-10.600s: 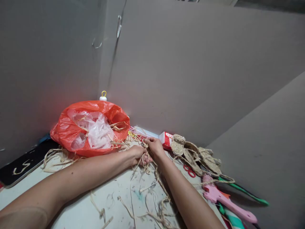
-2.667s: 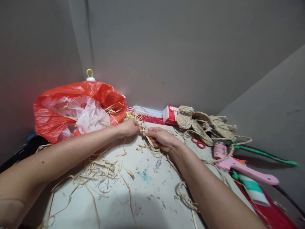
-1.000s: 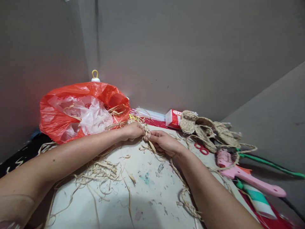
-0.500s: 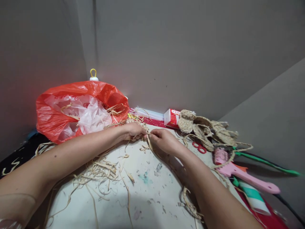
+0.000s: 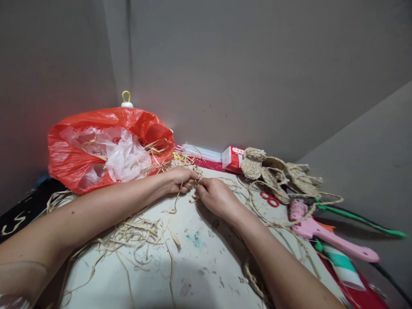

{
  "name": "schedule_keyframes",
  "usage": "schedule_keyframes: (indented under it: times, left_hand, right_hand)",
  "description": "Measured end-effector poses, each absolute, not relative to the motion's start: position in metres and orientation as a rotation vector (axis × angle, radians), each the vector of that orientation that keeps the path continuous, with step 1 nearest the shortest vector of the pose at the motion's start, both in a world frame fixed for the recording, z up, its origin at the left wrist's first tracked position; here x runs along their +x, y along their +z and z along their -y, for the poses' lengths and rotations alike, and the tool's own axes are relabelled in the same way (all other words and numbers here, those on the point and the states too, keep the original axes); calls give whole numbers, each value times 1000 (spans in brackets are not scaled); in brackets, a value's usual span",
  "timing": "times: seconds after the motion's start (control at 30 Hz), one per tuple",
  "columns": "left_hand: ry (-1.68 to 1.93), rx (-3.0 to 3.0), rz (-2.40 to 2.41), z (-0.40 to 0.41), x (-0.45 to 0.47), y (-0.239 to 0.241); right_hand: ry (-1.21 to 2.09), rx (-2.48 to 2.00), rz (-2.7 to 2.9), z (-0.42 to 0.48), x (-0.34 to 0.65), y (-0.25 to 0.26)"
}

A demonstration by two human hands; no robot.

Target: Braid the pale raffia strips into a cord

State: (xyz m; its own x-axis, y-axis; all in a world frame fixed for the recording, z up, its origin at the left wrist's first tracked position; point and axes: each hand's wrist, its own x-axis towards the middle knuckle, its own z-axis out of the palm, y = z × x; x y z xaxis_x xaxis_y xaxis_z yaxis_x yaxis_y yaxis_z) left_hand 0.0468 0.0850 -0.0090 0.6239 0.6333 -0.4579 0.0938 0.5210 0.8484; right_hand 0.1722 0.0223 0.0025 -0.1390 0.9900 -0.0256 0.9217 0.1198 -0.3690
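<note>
My left hand point(image 5: 182, 178) and my right hand point(image 5: 218, 195) meet above the white board point(image 5: 206, 253), fingertips almost touching. Both are closed in a pinch on a thin straw strand, mostly hidden by the fingers. A pale straw end point(image 5: 176, 201) dangles below my left hand. Beyond my right wrist a twisted straw cord point(image 5: 251, 201) loops across the board toward the right. Loose straw strips point(image 5: 138, 231) lie in a tangle under my left forearm.
A red plastic bag point(image 5: 71, 154) holding white plastic and straw stands back left. At back right are a red-and-white box point(image 5: 231, 159), coiled straw pieces point(image 5: 275, 169) and red-handled scissors point(image 5: 269, 199). A pink glue gun point(image 5: 341, 244) lies near a white-and-green tube point(image 5: 343, 264).
My right hand has turned, its back now more toward me, and its fingers have closed in beside my left fingertips. The strip that hung between the hands no longer shows there.
</note>
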Motion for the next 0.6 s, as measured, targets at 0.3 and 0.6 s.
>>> schedule_keyframes:
  times: [0.3, 0.6]
  left_hand:
    - [448, 949, -799, -81, 50, -10]
    - [459, 1031, -835, -81, 46, -12]
  right_hand:
    - [169, -2091, 2293, -12, 161, 9]
    - [516, -1546, 2836, 49, 122, 42]
